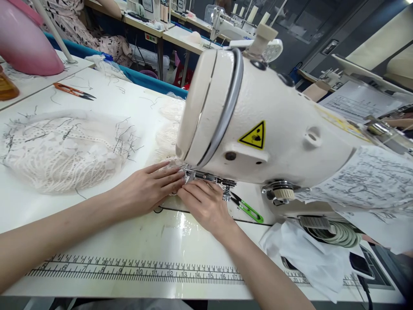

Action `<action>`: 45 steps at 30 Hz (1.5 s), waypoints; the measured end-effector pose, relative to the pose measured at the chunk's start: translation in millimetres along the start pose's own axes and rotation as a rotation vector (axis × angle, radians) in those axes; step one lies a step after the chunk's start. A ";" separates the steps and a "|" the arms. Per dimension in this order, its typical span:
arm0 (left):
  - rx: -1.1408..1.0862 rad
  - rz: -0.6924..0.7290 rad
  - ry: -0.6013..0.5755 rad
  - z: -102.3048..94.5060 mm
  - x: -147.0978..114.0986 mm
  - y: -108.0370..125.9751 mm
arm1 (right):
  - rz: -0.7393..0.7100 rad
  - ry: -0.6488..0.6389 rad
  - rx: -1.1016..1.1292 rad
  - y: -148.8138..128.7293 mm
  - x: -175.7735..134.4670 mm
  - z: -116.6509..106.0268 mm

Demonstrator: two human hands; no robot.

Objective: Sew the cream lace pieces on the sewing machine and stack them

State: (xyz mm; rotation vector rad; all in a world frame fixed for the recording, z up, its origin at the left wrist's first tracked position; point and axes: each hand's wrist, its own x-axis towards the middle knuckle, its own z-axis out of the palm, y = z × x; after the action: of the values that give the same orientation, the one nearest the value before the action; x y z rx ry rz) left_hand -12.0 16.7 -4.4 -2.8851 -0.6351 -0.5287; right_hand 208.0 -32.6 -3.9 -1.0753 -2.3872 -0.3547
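Note:
White lace fabric (175, 162) lies under the head of a sewing machine (206, 107), mostly covered by my hands. My left hand (151, 185) rests flat on it, fingers stretched toward the presser foot area. Close beside it, my right hand (206, 204) has its fingers bent and pressed together at the fabric's edge, just in front of the needle area; its thumb is hidden. The needle itself cannot be made out. Green thread snips (248, 207) lie on the machine bed, right of my right hand.
A heap of lace (74, 150) with dark thread ends lies at left, orange snips (74, 91) behind it. A printed ruler (138, 271) runs along the front edge. White cloth (303, 254) and a dark device (360, 264) are at right. Another person (80, 30) sits beyond.

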 end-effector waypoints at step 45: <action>0.115 -0.096 0.051 -2.1 7.4 17.7 | 0.134 0.016 0.055 4.4 -5.4 -7.3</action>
State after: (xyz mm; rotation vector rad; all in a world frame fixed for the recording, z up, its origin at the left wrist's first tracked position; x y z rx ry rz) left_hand 1.2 3.1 -0.8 -2.7360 -0.7725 -0.5567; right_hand 216.7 -36.2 -0.5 -1.1947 -2.2829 -0.2482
